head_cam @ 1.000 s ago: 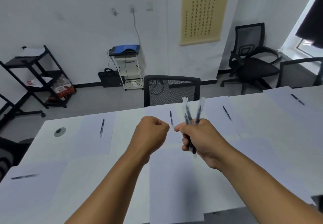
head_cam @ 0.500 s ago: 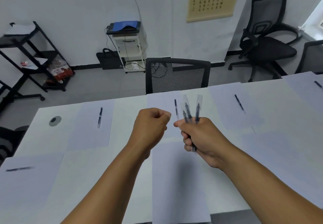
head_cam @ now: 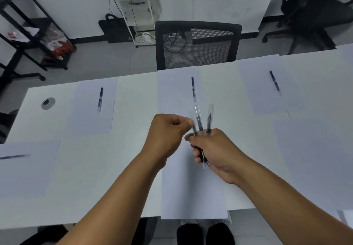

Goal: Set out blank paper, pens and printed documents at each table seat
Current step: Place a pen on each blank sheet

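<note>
Pens (head_cam: 200,122) fan upright from your right hand (head_cam: 215,149) grip; left hand (head_cam: 168,130) pinches leftmost tip, bare sheet (head_cam: 193,187) directly below w/o pen.

Table: white table (head_cam: 133,95), long, running left to right.
Far row: three blank sheets (head_cam: 93,109), (head_cam: 177,90), (head_cam: 267,88), each with a pen on it (head_cam: 100,99), (head_cam: 193,89), (head_cam: 275,83).
Left end: sheet (head_cam: 24,170) with a blurred pen (head_cam: 14,157).
Near edge: bare sheet (head_cam: 191,191), overhanging the table edge.
Right side: bare sheet (head_cam: 313,160).
Top: round cable grommet (head_cam: 48,103), near the far left corner.
</note>
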{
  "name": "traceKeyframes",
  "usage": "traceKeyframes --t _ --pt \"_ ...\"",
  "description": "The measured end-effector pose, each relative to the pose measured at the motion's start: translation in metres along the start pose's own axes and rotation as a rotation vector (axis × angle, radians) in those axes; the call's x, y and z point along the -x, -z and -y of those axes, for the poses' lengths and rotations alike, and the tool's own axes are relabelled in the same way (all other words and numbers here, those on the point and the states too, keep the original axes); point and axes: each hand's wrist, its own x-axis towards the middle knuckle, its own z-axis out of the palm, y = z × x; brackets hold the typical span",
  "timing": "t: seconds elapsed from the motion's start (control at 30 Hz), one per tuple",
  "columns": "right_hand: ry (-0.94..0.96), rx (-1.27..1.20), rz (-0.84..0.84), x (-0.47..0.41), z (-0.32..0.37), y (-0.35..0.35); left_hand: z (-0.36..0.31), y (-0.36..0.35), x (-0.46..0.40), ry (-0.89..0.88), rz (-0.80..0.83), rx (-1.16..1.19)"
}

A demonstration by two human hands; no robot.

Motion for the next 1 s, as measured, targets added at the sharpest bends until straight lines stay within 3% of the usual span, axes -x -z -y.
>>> traceKeyframes --t 0.27,0.47,1.0 --pt "-0.055 -0.022 0.031 -0.006 -0.031 -0.011 0.031 -0.006 -0.007 0.085 -0.033 -0.073" --pt "-0.046 -0.125 -0.013 -0.012 -0.049 -0.012 0.044 -0.002 -0.011 0.133 -0.097 -0.037" --pt "-0.105 -0.058 -0.147 -0.033 -0.096 -0.006 0.115 -0.022 -0.029 0.284 -0.098 -0.152"
